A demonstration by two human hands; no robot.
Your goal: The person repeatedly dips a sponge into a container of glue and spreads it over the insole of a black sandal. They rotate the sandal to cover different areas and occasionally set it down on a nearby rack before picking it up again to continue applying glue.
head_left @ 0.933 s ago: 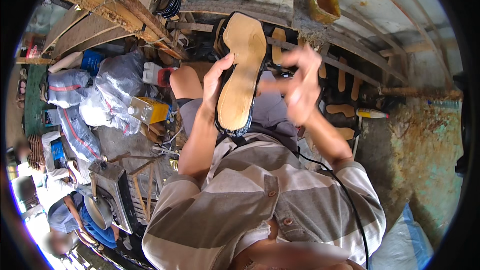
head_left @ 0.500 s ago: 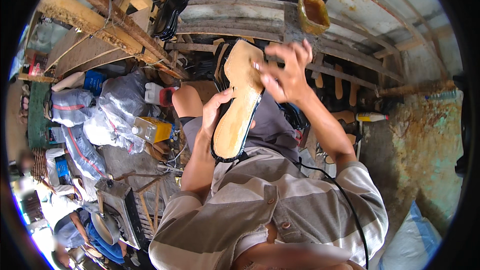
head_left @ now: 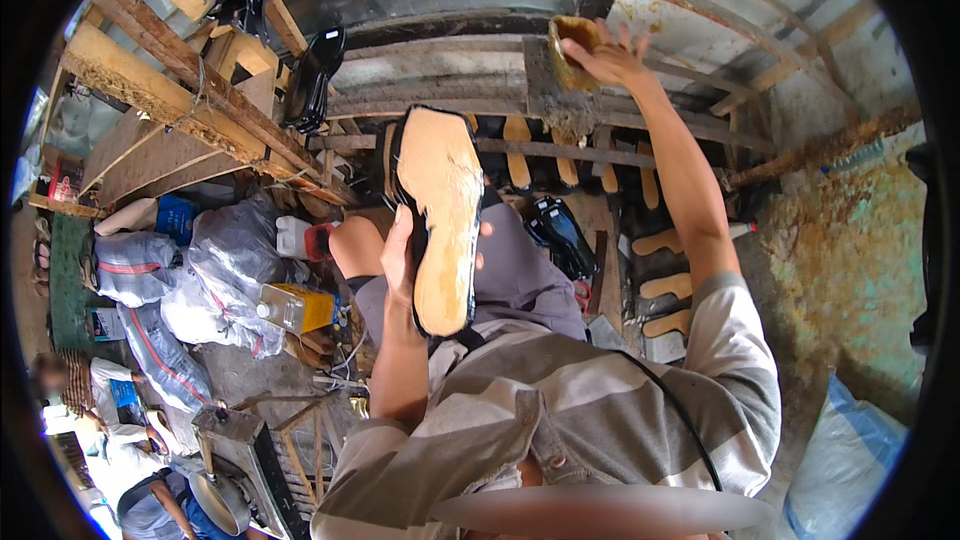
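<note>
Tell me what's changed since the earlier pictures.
The right hand has left the tan sole and moved forward and rightward to the yellowish container, at its mouth. The left hand still holds the sole, tan face showing.

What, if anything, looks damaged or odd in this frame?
The yellowish container at the right hand looks crusted and grimy outside, and the greenish surface at far right has blotchy brown stains, its colour uneven.

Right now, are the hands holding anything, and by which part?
The left hand holds a sole by its narrow middle, between thumb and fingers. The right hand is at the tub; whether it grips anything cannot be told.
</note>
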